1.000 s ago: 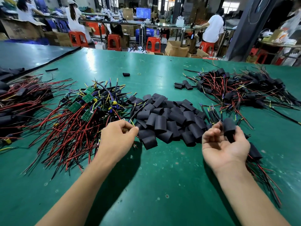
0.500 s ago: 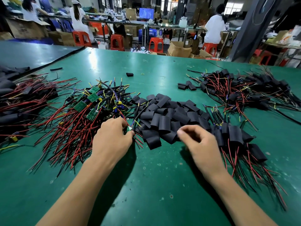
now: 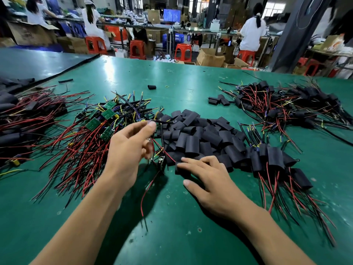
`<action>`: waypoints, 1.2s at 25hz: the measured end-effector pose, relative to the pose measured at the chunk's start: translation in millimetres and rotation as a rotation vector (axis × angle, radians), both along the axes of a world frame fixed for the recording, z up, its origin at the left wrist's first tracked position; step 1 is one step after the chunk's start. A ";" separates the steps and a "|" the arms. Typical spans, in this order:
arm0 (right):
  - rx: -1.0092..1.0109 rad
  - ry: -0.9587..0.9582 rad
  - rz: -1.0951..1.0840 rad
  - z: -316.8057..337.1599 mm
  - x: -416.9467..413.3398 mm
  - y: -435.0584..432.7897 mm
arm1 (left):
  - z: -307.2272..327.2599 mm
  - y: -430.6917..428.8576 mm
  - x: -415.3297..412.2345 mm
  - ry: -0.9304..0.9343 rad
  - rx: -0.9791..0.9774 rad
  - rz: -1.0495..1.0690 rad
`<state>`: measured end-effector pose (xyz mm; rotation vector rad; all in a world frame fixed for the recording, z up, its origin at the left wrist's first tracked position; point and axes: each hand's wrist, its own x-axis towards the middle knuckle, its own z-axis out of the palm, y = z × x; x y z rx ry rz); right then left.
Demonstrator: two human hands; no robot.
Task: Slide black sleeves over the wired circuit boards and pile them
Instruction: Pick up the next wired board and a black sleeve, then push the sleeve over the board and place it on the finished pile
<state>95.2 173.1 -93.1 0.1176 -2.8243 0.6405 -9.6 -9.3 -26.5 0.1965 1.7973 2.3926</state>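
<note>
My left hand pinches the wires of one wired circuit board. The board hangs just above the table, its red wire trailing toward me. My right hand lies flat at the near edge of the heap of loose black sleeves. Its fingertips touch one black sleeve and the thumb is apart from it. Bare green boards with red wires are heaped to the left. Sleeved boards are piled to the right of my right hand.
A larger heap of sleeved boards lies at the far right, another heap at the far left. A stray sleeve sits mid-table on the green table. People work at benches beyond the far edge.
My left hand has lifted one wired board out of the bare pile toward the centre. My right hand dropped a sleeved board on the right pile and reached left onto a loose sleeve.
</note>
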 end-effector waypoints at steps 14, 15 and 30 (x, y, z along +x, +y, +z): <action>-0.192 0.056 -0.128 11.6 5.1 2.0 | -6.0 7.0 2.9 -0.230 0.254 -0.274; -0.262 0.075 -0.152 12.5 5.6 2.8 | -8.6 8.1 2.7 -0.235 0.223 -0.259; -1.390 0.333 -0.394 30.7 -1.1 31.3 | -12.2 4.3 -8.6 -0.251 0.179 -0.150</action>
